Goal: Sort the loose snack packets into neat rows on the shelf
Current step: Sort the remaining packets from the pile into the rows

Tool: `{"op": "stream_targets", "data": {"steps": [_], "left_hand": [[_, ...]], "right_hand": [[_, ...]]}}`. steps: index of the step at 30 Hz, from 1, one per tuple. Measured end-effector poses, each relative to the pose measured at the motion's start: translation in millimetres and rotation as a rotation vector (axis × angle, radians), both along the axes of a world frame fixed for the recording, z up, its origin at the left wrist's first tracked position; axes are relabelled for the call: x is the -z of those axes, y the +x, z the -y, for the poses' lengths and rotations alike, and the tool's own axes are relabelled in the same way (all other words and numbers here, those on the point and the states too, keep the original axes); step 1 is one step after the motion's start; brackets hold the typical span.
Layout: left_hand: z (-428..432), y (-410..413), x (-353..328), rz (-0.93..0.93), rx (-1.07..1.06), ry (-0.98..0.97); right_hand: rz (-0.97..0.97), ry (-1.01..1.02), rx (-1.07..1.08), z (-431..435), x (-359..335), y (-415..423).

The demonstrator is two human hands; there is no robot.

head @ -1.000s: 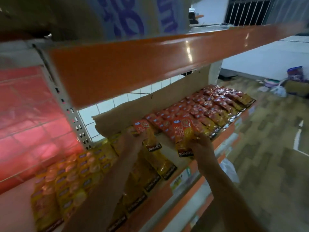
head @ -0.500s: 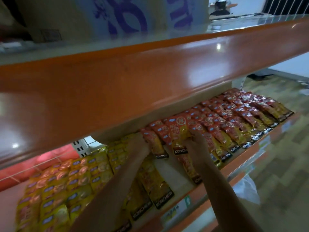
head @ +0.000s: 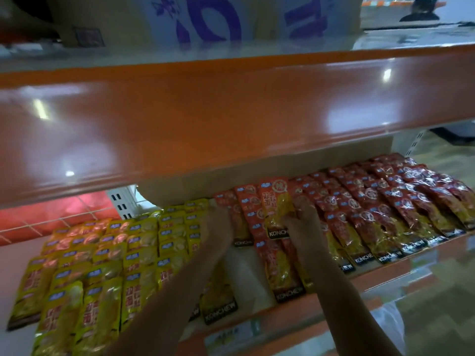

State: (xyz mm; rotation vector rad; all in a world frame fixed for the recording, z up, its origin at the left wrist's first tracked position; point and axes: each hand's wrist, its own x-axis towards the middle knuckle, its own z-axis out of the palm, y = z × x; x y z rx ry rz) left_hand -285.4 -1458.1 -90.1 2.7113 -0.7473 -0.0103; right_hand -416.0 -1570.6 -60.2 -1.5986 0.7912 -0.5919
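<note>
- Grips a red snack packet (head: 273, 201) with the right hand (head: 300, 224), fingers curled over its clear lower half; thumb hidden.
- Holds that packet toward the back of the lower shelf (head: 246, 268), on top of other red ones, KONCHEW band toward the camera.
- Reaches in with the left hand (head: 218, 227) just left of the held packet, at the next red column; too blurred to tell how far the fingers are closed or whether anything is in them.
- Shows, right of the held packet, red packets (head: 385, 209) in overlapping rows running to the shelf's far end.
- Shows, left of the held packet and beyond the left hand, yellow packets (head: 102, 265) in overlapping columns, less even toward the near left corner.
- Leaves a bare pale strip of shelf in front of the held packet, between a yellow packet and a red one lying at the front edge.
- Has a cardboard sheet (head: 257, 173) standing just behind the held packet, along the back of the shelf.
- Has the glossy orange edge of an upper shelf (head: 231, 119) above the held packet, with a cardboard box (head: 205, 19) printed in purple on top of it.
- Carries a price label (head: 231, 337) on the front lip, below and in front of the held packet.
- Shows, well to the left of the held packet, a white slotted upright (head: 120, 204) and a red tiled wall (head: 51, 217).
- Shows, below and right of the held packet, a white bag (head: 388, 322) past the right forearm, over a patterned floor (head: 449, 278).
</note>
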Motion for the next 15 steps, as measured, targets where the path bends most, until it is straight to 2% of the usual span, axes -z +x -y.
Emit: {"op": "stream_targets", "data": {"steps": [6,8,10,11,13,15], "left_hand": [[2,-8,-5,0.021,-0.015,0.07],[2,-9,-8,0.057,-0.017,0.004],[3,-11,-15,0.058,0.026,-0.185],[3,-14,-19,-0.021,0.038,-0.305],[1,-20,-28,-0.318,0.033,-0.55],[-1,-28,-33,-0.53,0.034,-0.71]], "right_hand": [[-0.021,0.014,-0.072,7,3,4],[-0.038,0.008,-0.106,8,4,6],[-0.034,0.004,-0.134,7,3,9],[-0.033,0.0,-0.151,5,3,12],[-0.025,-0.013,-0.18,-1,0,16],[-0.004,-0.022,-0.226,-6,0,21]]}}
